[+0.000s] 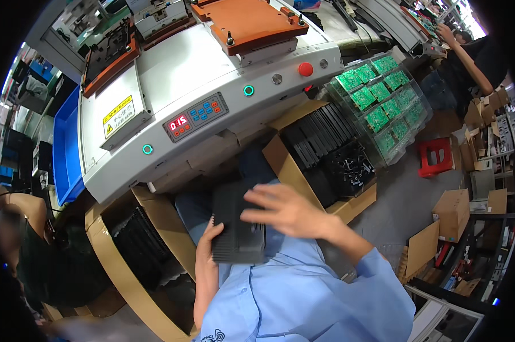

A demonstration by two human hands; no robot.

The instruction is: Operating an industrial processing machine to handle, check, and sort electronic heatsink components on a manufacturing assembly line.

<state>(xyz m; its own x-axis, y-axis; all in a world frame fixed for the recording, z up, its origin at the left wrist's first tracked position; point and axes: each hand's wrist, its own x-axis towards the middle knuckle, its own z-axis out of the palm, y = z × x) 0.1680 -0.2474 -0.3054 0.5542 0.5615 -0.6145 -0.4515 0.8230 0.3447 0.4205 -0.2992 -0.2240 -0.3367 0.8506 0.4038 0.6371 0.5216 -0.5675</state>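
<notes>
A black plastic housing (234, 233) with ribbed edges is held over my lap, its broad side facing up. My left hand (207, 246) grips its left edge, the thumb on top and the other fingers hidden beneath. Over the housing's upper right part is my right hand (288, 212), fingers spread and slightly blurred. Whether those fingertips touch the surface I cannot tell. To the right, an open carton (283, 159) holds several similar black parts (317, 134). Another carton (106, 245) with black ribbed parts (140, 245) stands on the left.
Ahead stands a white machine (177, 62) with orange fixture plates (254, 25), a lit control panel (196, 117) and a red button (305, 69). Green circuit boards (377, 91) lie in a clear tray at right. A blue bin (67, 148), a red stool (435, 157) and other people (468, 62) surround me.
</notes>
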